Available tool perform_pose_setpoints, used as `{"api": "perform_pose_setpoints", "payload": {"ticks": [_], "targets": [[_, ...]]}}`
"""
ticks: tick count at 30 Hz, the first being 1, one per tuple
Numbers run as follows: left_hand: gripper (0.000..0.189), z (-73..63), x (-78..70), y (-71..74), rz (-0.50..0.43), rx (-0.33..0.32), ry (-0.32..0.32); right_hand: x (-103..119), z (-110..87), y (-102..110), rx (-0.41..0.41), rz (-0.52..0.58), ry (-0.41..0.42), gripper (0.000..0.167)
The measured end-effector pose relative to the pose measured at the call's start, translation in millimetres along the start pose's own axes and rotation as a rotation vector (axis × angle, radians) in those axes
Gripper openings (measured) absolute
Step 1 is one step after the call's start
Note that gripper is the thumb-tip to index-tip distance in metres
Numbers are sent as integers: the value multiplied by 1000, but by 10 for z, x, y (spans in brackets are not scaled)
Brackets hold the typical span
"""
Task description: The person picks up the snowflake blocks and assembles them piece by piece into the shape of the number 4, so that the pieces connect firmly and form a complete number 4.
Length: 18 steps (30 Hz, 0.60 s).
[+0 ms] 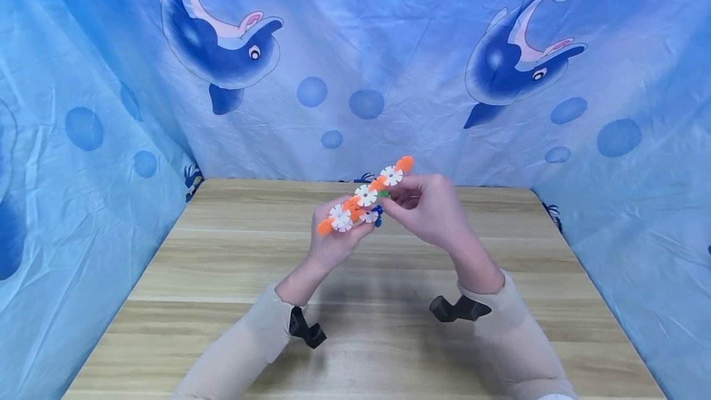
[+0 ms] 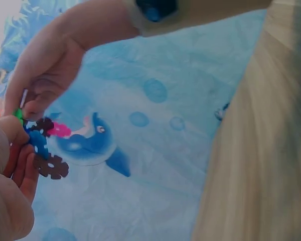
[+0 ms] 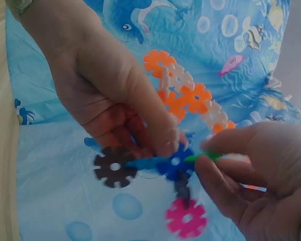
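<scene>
Several notched plastic snowflake discs are joined into one branching piece, raised above the table. A row of orange discs (image 1: 408,163) and white discs (image 1: 366,195) runs diagonally across the top in the head view. My left hand (image 1: 333,242) grips the piece from below, its thumb by the dark blue disc (image 3: 176,161) in the right wrist view. Between thumb and fingers, my right hand (image 1: 439,212) pinches a green disc (image 3: 204,156), whose edge meets the dark blue one. A brown disc (image 3: 114,167) and a pink disc (image 3: 186,218) stick out on side branches.
Below the hands lies a wood-grain table (image 1: 222,270). A blue curtain (image 1: 422,36) printed with dolphins and bubbles stands at the back and along both sides. Black wrist mounts (image 1: 307,328) sit on both light sleeves.
</scene>
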<state>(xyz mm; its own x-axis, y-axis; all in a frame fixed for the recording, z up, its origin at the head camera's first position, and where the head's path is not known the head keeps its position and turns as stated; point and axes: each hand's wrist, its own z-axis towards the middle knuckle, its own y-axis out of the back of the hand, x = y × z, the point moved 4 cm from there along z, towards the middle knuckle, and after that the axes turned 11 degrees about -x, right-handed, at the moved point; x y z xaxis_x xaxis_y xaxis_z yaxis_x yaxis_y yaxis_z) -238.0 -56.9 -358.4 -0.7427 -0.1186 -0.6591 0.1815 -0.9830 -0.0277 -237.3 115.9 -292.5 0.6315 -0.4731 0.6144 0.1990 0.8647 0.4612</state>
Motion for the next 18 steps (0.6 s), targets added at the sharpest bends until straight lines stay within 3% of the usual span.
{"api": "perform_pose_setpoints", "payload": {"ticks": [4, 8, 10, 13, 18], "targets": [[28, 64, -30, 36, 6, -4, 1, -15, 12, 8, -87, 211, 10, 8], [20, 118, -70, 80, -51, 18, 86, 41, 34, 83, -240, 354, 67, 10], [18, 139, -96, 112, -83, 17, 90, 51, 50, 114, -301, 352, 80, 13], [22, 168, -146, 157, -127, 17, 22, -37, 94, 69, -332, 275, 79, 14], [21, 192, -233, 161, -228, 57, -101, -533, 164, -243, -272, 174, 63, 15]]}}
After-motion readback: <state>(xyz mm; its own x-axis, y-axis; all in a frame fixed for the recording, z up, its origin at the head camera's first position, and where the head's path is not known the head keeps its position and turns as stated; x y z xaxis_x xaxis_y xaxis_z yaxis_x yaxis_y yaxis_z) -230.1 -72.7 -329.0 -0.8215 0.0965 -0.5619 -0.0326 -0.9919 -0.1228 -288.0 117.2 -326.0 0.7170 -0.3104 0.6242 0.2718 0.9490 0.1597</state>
